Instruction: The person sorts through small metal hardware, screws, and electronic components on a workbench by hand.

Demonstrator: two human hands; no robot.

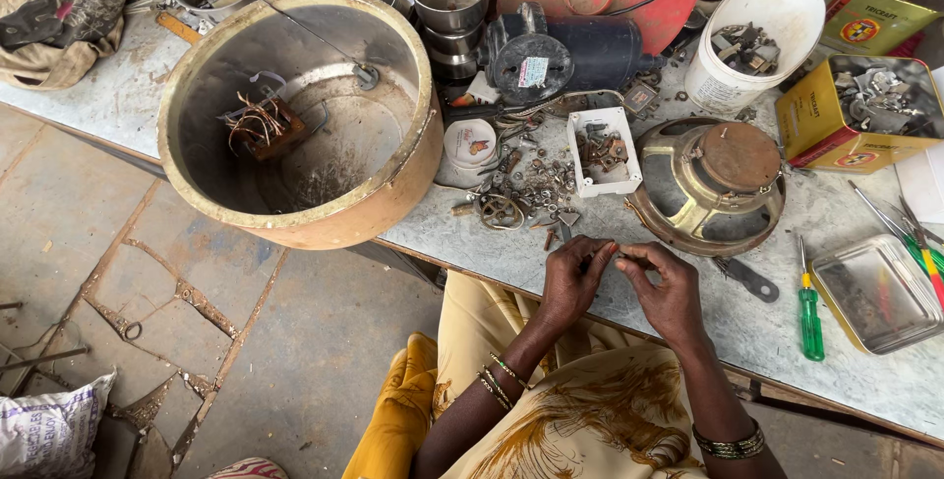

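Head view: left hand (573,280) and right hand (672,292) pinch a small part (617,256) at the table edge (688,336).

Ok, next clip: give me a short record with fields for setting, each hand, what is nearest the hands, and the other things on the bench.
setting: worn grey workbench, seen from above
left hand: fingers pinch a small part against the other hand; part too small to identify
right hand: fingertips meet the left hand's at that part
nearest: pile of small metal hardware, white tray of bits, brass-coloured speaker frame
also on bench: large round metal housing, green screwdriver, empty metal tray
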